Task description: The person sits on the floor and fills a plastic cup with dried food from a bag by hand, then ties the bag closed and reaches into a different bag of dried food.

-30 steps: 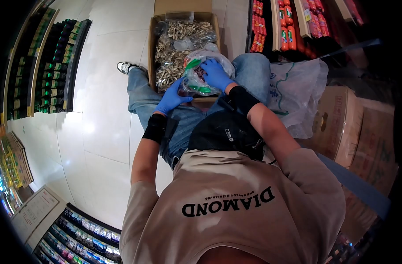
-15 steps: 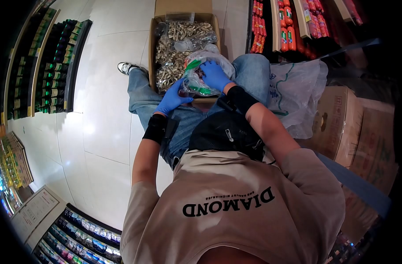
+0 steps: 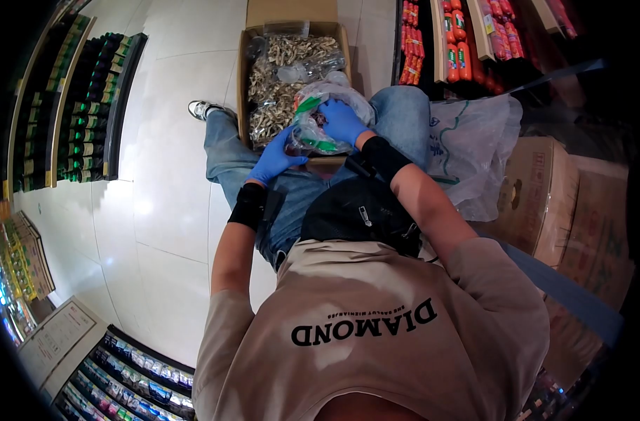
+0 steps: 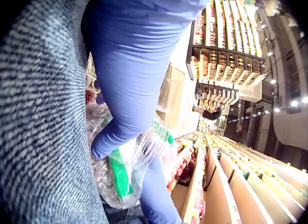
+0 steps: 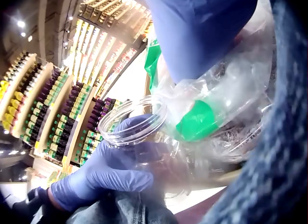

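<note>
My gloved left hand is wrapped round a clear, open-mouthed plastic jar, which lies tilted against a clear plastic bag. This bag has green and red print and holds small dark pieces. My gloved right hand reaches down into the bag, so its fingertips are hidden among the contents. Bag and hands are over the near end of an open cardboard box, where clear bags of sliced dried pieces lie.
A translucent bag lies to the right of the right knee, beside cardboard cartons. Shelves of red packs stand at upper right and shelves of dark bottles at left. Pale floor tiles lie between the left shelves and the legs.
My right hand has shifted slightly leftward within the bag. My left hand stays nearly where it was.
</note>
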Motion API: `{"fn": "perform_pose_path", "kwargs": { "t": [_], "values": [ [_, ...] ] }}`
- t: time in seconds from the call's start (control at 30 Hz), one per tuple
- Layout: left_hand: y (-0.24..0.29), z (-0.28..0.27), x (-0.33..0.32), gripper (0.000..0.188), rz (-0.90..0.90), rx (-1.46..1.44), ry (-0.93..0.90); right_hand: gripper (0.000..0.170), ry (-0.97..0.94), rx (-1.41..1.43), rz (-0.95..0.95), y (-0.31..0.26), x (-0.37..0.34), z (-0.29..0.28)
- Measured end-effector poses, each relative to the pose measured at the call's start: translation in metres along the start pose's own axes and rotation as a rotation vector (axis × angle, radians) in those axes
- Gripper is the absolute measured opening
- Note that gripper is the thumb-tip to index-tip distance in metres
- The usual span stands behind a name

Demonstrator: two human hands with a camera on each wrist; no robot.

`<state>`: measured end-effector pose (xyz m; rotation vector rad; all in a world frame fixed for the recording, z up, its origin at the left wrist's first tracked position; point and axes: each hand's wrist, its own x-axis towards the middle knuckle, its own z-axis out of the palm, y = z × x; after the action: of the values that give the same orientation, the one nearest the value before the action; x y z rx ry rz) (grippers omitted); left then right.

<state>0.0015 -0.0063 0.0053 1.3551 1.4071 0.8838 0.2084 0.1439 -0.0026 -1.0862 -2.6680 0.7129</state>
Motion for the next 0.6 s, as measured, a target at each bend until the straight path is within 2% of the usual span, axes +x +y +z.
{"fn": "perform_pose_path", "kwargs": {
  "t": [0.1, 0.17, 0.3, 0.4, 0.5, 0.6],
  "values": [
    [-0.001, 0.001, 0.001, 0.093, 0.016, -0.003, 0.002, 0.047, -0.046, -0.051, 0.008, 0.004, 0.000, 0.004],
    [-0.001, 0.001, 0.001, 0.093, 0.021, -0.001, 0.005, 0.043, -0.022, 0.048, 0.010, 0.010, 0.003, 0.009],
    [-0.001, 0.000, 0.001, 0.093, 0.004, -0.013, -0.007, 0.039, -0.011, 0.068, 0.029, 0.007, 0.003, 0.002],
    [-0.006, 0.001, 0.002, 0.093, 0.009, -0.006, -0.003, 0.037, -0.026, -0.029, 0.028, 0.005, -0.001, -0.002],
    [-0.007, 0.001, 0.002, 0.094, 0.010, 0.012, 0.003, 0.041, 0.018, 0.009, -0.050, 0.007, -0.002, 0.001],
    [-0.006, 0.001, 0.002, 0.094, 0.010, 0.012, 0.000, 0.036, 0.036, 0.023, -0.063, 0.007, -0.004, -0.003]
  ]
}}
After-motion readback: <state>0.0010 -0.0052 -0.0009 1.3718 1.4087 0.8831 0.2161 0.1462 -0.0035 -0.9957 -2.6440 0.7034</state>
